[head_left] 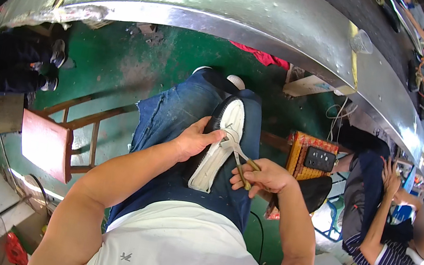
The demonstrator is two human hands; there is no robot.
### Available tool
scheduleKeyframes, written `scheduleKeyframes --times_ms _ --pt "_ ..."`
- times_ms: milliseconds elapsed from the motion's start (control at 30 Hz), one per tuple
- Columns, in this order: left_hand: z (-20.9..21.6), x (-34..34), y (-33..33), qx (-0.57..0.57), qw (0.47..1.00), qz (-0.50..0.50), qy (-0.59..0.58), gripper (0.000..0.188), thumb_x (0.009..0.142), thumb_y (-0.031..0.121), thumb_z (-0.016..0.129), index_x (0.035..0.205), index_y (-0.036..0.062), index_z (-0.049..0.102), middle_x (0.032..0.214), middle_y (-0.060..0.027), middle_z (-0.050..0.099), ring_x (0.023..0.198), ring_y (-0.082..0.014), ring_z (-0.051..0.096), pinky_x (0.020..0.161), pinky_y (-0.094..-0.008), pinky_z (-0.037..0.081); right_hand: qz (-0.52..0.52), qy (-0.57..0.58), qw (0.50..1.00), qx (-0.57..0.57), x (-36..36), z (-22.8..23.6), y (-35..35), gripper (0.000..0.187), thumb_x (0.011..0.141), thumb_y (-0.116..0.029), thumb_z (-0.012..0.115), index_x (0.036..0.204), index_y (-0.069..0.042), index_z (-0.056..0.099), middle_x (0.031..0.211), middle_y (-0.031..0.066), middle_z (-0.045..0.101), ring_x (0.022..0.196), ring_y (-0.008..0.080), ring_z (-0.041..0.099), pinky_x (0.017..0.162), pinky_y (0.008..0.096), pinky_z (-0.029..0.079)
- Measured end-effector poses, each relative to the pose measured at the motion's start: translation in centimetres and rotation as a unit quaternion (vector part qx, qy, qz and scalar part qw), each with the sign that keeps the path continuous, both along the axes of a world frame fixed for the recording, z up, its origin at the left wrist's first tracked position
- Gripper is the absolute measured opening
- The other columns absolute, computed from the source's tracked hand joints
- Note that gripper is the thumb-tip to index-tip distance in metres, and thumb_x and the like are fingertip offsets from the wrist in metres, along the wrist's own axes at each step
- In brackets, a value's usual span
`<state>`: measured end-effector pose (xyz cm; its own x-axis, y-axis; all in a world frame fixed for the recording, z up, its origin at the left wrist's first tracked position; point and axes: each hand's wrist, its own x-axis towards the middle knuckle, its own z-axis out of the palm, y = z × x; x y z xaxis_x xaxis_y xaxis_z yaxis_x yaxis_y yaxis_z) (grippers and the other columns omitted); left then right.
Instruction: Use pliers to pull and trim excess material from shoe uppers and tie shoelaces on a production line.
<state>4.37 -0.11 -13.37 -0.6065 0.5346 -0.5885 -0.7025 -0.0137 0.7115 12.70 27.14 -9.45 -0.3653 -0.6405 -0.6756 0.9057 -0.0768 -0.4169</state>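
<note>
A black shoe lies along my lap with its pale, whitish underside facing up and its toe pointing away from me. My left hand grips it from the left, thumb over the pale underside near the middle. In my right hand is a pair of metal pincers with brass-coloured handles. The rounded jaws rest on or just over the middle of the underside, close to my left thumb. Whether they bite on anything I cannot tell.
Ahead runs a long metal-edged bench. A wooden stool stands at left, near another person's dark-trousered legs. To the right, a phone lies on a woven seat. A co-worker in a striped shirt sits beyond it.
</note>
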Motion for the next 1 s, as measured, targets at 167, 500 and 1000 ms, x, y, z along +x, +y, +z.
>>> scheduleKeyframes --times_ms 167,500,1000 --pt "-0.6 -0.1 0.2 -0.015 1.0 -0.024 -0.002 0.094 0.091 0.036 0.077 0.153 -0.0113 0.026 0.144 -0.0233 0.052 0.132 -0.0268 0.052 0.111 -0.0357 0.041 0.139 0.081 0.978 0.135 -3.5 3.7 1.5 0.035 0.098 -0.014 0.064 0.127 0.006 0.059 0.123 0.0168 0.068 0.112 0.0255 0.069 0.073 0.0338 0.064" --pt "0.7 -0.8 0.0 -0.114 0.993 -0.043 -0.004 0.094 0.09 0.038 0.077 0.153 -0.0103 0.027 0.148 -0.0238 0.048 0.137 -0.0276 0.048 0.116 -0.037 0.036 0.195 0.105 0.97 0.104 -6.2 1.2 4.5 0.033 0.096 -0.013 0.064 0.123 0.006 0.061 0.118 0.0161 0.071 0.1 0.0211 0.071 0.068 0.0308 0.061" --pt "1.1 -1.4 0.2 -0.149 0.982 -0.108 0.028 0.091 0.083 0.034 0.08 0.149 -0.0086 0.034 0.139 -0.0235 0.055 0.127 -0.0283 0.056 0.109 -0.0369 0.043 0.083 0.445 0.777 0.437 -4.6 4.4 -3.5 0.047 0.107 -0.037 0.044 0.092 0.003 0.063 0.074 0.0181 0.068 0.069 0.0323 0.069 0.069 0.0421 0.054"
